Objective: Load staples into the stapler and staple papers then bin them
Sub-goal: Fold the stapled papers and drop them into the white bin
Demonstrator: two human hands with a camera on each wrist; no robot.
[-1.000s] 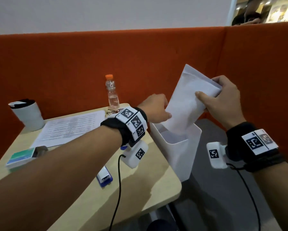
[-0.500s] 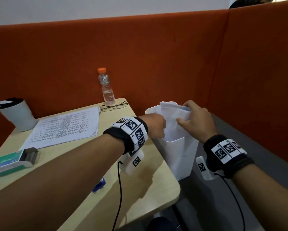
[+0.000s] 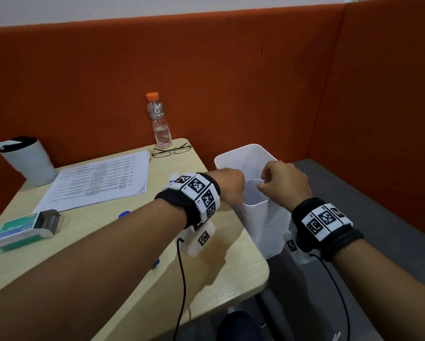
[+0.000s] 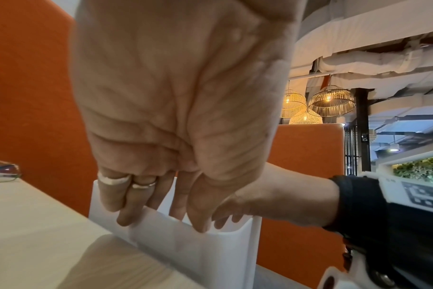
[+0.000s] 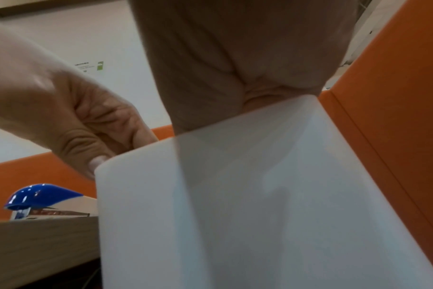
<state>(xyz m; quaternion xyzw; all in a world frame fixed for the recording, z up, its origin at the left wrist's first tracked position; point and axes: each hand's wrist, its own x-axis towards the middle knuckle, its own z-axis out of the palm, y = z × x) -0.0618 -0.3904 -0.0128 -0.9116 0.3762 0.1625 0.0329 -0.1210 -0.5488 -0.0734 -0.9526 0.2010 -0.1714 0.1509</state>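
Hands over the bin (image 3: 268, 222): our left hand (image 3: 231, 184) has fingers hanging loose into the bin mouth, gripping nothing we can see; our right hand (image 3: 284, 183) curls at the far rim, grip unclear. Papers (image 3: 252, 193) sit inside the bin, which stands just beside the table (image 3: 231, 279) edge. Stapler (image 5: 47, 201) on the table by the bin; beyond, staple box (image 3: 24, 228), paper stack (image 3: 100, 180), cup (image 3: 28, 161), glasses (image 3: 171, 150), bottle (image 3: 159, 121).

one bin (image 3: 233, 156), one stapler (image 5: 45, 197), one bottle (image 3: 160, 124)
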